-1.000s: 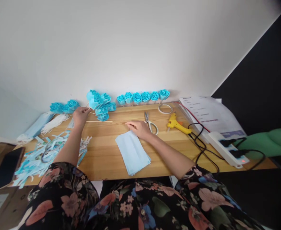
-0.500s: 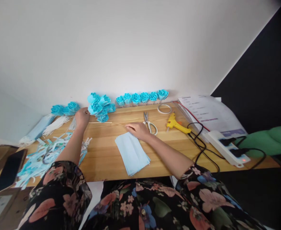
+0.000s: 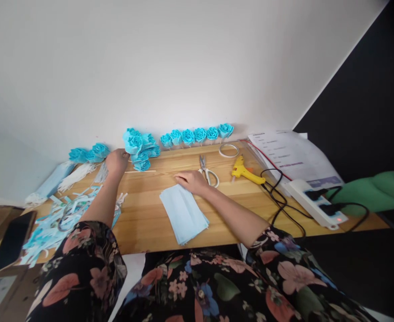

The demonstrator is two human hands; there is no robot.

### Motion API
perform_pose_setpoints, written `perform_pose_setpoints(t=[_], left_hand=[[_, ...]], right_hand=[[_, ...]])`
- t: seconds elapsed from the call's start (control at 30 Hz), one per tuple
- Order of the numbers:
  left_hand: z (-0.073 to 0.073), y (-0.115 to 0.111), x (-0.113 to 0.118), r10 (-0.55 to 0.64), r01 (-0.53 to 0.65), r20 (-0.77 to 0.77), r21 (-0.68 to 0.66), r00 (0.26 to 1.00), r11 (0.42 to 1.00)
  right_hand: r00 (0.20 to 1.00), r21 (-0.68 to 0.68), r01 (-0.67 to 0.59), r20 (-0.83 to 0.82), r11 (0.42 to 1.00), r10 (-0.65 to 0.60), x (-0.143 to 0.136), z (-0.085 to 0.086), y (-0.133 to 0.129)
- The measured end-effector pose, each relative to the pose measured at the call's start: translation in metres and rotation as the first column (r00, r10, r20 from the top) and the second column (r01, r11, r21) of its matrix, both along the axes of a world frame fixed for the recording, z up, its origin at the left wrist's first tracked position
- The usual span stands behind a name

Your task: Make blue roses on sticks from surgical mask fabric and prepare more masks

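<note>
At the back left of the wooden table, my left hand (image 3: 116, 161) is closed in a pinch beside a cluster of blue paper flowers. It seems to grip the near-left paper flower (image 3: 133, 142) low down, where the stem is mostly hidden by fingers. Other flowers of the cluster (image 3: 141, 162) lie just right of it. My right hand (image 3: 193, 182) rests, fingers loosely curled, on the top end of a stack of light blue paper sheets (image 3: 185, 217). Scissors (image 3: 208, 172) with white handles lie right beside this hand.
Several blue flowers (image 3: 200, 135) stand along the wall. A tape roll (image 3: 229, 150), a yellow glue gun (image 3: 247, 172) and a power strip (image 3: 317, 208) with black cables are on the right. Paper scraps (image 3: 54, 223) and a phone (image 3: 11, 243) lie left; a thin stick (image 3: 140, 171) lies mid-table.
The flower at my left hand has risen slightly and now covers the one behind it. My right hand stays on the paper stack. The whole view has shifted a little.
</note>
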State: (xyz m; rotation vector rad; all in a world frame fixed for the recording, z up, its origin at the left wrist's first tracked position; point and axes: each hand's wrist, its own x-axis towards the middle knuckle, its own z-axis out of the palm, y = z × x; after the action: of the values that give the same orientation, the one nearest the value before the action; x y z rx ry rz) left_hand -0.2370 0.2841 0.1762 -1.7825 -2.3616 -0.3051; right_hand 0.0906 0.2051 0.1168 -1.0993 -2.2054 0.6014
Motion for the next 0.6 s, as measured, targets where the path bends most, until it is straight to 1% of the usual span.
perform_pose_setpoints(t=[0.1,0.17,0.23,0.3,0.4,0.47,0.5,0.6], left_hand=[[-0.003,0.001,-0.002,-0.004,0.004,-0.02,-0.008,1.0,1.0],[-0.004,0.001,-0.003,-0.014,0.013,-0.031,-0.018,0.999,1.0],[-0.005,0.001,-0.003,-0.029,0.029,-0.029,-0.02,0.999,0.999],[-0.005,0.0,-0.005,-0.037,0.037,-0.023,-0.016,0.999,0.999],[-0.003,-0.001,-0.009,-0.038,0.038,-0.02,-0.004,0.999,0.999],[-0.002,-0.001,-0.013,-0.036,0.036,-0.008,0.014,0.999,0.999],[-0.001,-0.001,-0.015,-0.036,0.036,0.002,0.031,0.999,0.999],[0.002,0.0,-0.02,-0.042,0.038,0.051,0.077,0.998,0.996]], right_hand=[[0.998,0.005,0.002,-0.058,1.0,-0.001,0.0,0.002,0.0],[0.992,0.01,0.02,-0.122,1.0,-0.019,-0.002,0.008,0.001],[0.985,0.016,0.037,-0.171,0.999,-0.033,-0.007,0.019,0.005],[0.984,0.018,0.034,-0.177,0.999,-0.03,-0.015,0.034,0.014],[0.995,-0.021,0.015,-0.095,1.0,-0.016,-0.034,0.056,0.035],[0.999,-0.011,0.018,-0.031,1.0,-0.018,-0.049,0.068,0.051],[1.0,0.004,0.027,0.011,1.0,-0.027,-0.057,0.073,0.06],[0.987,0.107,0.075,0.131,0.991,-0.088,-0.08,0.082,0.08]])
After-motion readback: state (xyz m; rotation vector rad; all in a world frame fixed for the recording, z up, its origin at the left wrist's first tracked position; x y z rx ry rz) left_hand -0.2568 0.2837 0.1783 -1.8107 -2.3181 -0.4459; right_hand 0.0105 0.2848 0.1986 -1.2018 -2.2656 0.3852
